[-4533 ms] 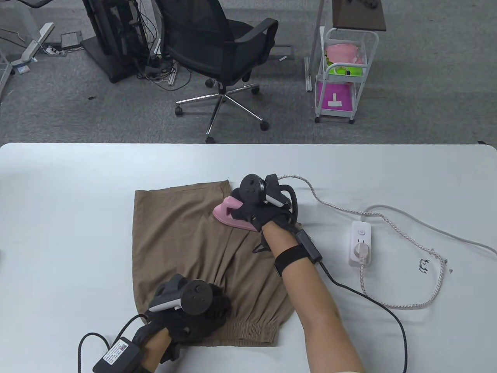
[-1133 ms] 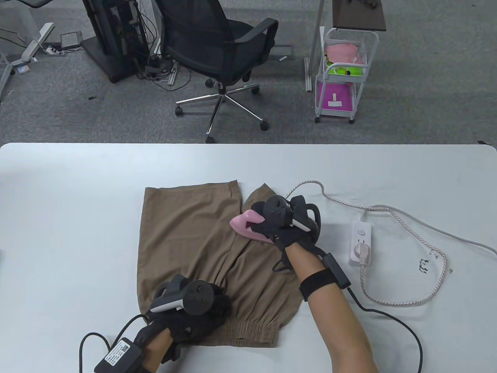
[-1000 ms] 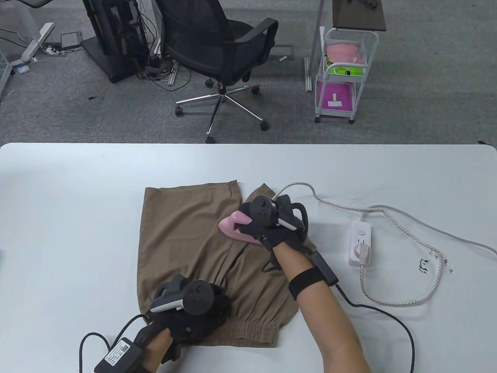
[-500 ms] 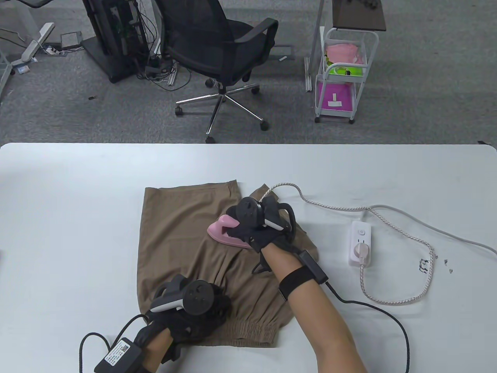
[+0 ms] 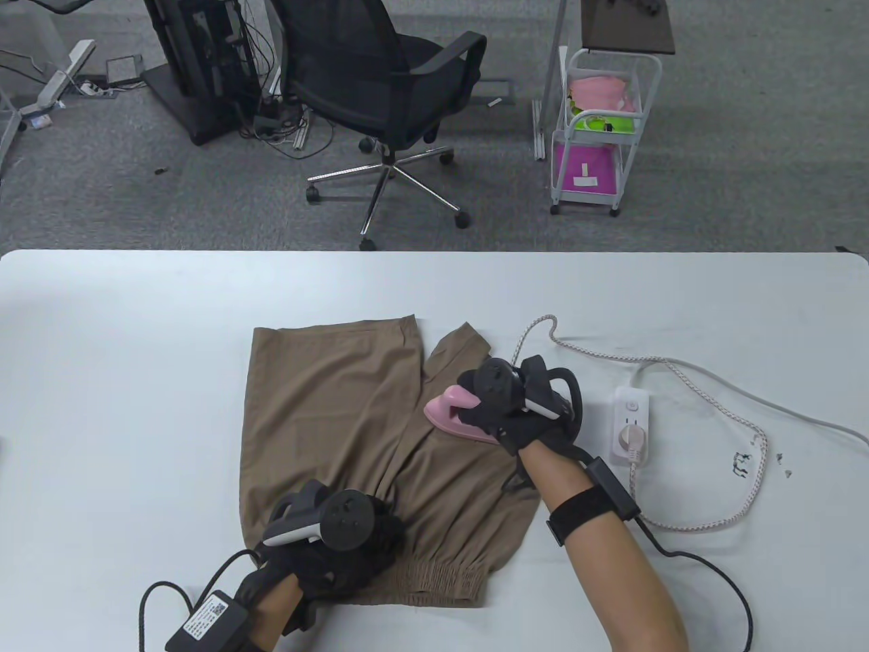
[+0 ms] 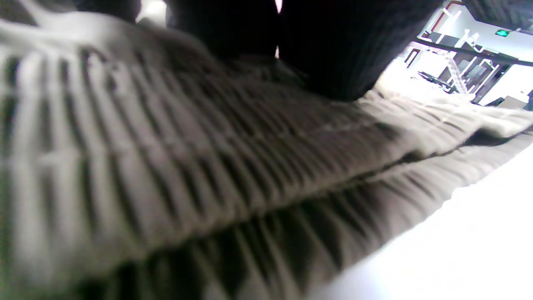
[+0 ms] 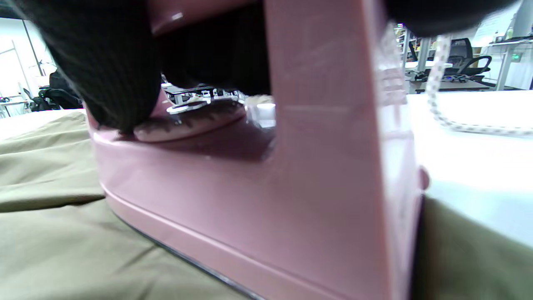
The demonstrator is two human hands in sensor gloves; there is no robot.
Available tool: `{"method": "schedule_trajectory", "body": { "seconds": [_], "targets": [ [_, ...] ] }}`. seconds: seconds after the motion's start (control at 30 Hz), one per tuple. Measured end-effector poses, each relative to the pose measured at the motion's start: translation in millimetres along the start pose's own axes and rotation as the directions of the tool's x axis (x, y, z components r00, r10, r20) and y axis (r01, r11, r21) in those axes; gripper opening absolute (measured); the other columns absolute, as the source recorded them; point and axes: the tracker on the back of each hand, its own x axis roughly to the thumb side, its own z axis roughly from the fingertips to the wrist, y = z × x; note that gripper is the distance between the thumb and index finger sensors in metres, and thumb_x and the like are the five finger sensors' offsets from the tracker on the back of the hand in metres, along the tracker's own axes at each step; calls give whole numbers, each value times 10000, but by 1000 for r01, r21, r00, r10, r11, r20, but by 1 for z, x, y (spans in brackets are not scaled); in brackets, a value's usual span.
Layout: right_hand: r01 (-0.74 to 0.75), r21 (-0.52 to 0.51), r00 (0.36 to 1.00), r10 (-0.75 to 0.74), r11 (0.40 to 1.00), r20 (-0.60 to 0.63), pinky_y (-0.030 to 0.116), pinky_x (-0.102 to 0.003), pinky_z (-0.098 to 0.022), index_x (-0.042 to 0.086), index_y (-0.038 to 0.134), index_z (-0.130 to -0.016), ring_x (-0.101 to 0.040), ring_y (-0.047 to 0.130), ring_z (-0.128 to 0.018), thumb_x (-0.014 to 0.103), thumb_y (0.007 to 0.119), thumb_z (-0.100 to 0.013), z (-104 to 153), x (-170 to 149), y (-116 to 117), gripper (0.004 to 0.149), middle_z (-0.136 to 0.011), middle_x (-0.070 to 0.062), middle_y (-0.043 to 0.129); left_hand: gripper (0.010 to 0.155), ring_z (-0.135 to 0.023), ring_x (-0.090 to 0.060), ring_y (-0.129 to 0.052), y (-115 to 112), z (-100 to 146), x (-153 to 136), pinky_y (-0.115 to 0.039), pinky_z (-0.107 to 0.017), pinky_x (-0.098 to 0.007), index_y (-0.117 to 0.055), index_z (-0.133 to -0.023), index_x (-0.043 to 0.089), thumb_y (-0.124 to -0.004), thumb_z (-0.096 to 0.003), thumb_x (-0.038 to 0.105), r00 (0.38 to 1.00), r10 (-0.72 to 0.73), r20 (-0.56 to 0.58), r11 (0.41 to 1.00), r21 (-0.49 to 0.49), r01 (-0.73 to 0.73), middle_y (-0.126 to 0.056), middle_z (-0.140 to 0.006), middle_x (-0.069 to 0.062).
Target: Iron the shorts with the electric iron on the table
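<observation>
A pair of tan-brown fabric shorts [image 5: 339,421] lies flat on a white desk [image 5: 108,380], its elastic waistband [image 5: 441,577] toward the near edge and its two legs pointing away. In the left wrist view the gathered ribbing of the waistband [image 6: 200,166] fills the picture, blurred.

A small pink plastic electric iron [image 5: 455,414] sits soleplate-down on the right leg of the shorts, nose pointing left. The right wrist view shows its pink body [image 7: 291,183] resting on the olive-tan cloth [image 7: 62,241]. The right hand [image 5: 506,414], in a black sensor glove with a tracker on its back, has its fingers [image 7: 108,62] curled around the iron's handle.

The left hand [image 5: 339,550], gloved the same way, presses down on the shorts beside the waistband at the near left corner; its fingers are hidden under the tracker, so whether they are straight or curled cannot be told.

A braided white cord [image 5: 706,407] loops across the desk from the iron to a white power strip [image 5: 631,424] just right of the right hand.

Beyond the desk stand a black office chair [image 5: 387,75] and a white wheeled cart [image 5: 597,129].
</observation>
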Motion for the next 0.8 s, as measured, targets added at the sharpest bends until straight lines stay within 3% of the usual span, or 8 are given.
{"method": "schedule_trajectory", "body": {
  "seconds": [0.43, 0.8],
  "targets": [
    [22, -51, 999, -24, 998, -42, 819, -481, -239, 396, 793, -931, -151, 977, -449, 551, 965, -452, 26, -27, -1, 532, -712, 106, 908, 563, -963, -240, -599, 0, 0, 0, -469, -763, -629, -620, -1040, 376, -810, -516, 456, 1000, 0, 0, 1000, 0, 0, -560, -1091, 53],
    [92, -56, 996, -92, 994, 3, 820, -483, -243, 395, 779, -944, -154, 976, -457, 547, 964, -457, 4, 13, 4, 542, -722, 101, 901, 563, -964, -240, -597, 0, 0, 0, -468, -764, -630, -619, -1040, 377, -809, -516, 456, 1000, -1, 0, 1000, 0, 1, -558, -1092, 54]
  ]
}}
